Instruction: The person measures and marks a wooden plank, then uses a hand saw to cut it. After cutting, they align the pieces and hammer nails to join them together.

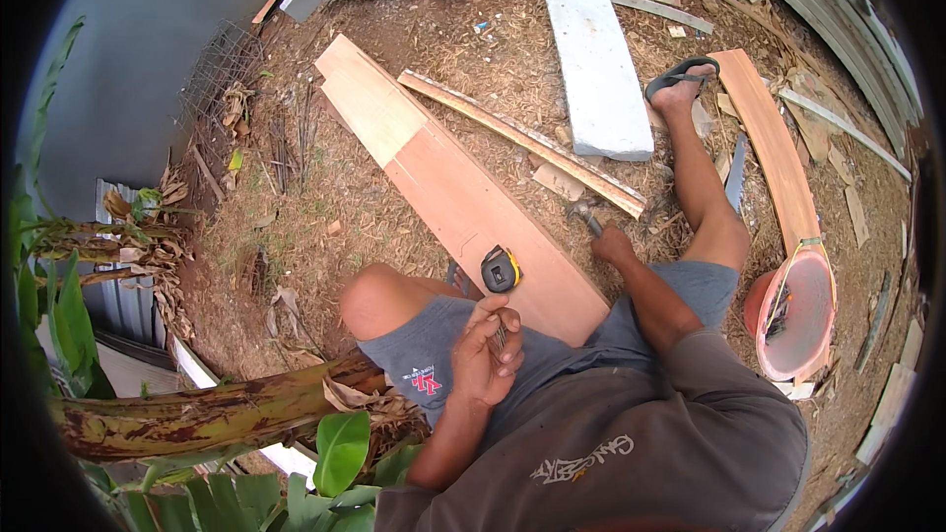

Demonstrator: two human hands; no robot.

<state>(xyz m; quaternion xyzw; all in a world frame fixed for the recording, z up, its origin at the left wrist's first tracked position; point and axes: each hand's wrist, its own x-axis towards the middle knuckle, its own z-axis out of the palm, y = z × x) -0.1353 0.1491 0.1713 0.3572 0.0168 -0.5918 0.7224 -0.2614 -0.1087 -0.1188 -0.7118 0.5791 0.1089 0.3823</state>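
Observation:
My left hand (488, 350) is raised over my lap, its fingers curled around some thin grey nails (500, 337). At my right thigh, my right hand (613, 245) grips a hammer (588, 218); the metal head shows beyond the fist, and most of the handle is hidden. A long plywood plank (473, 212) lies slanting in front of me, its near end between my legs, with a paler panel (374, 110) at its far end. On the plank, just beyond my left fingers, rests a black and yellow tape measure (501, 269).
A narrow wooden strip (522, 143) and a white slab (598, 69) lie beyond the plank. To the right are a handsaw (736, 173), another board (774, 148) and a reddish bucket (796, 315). A banana stem (207, 419) crosses the lower left.

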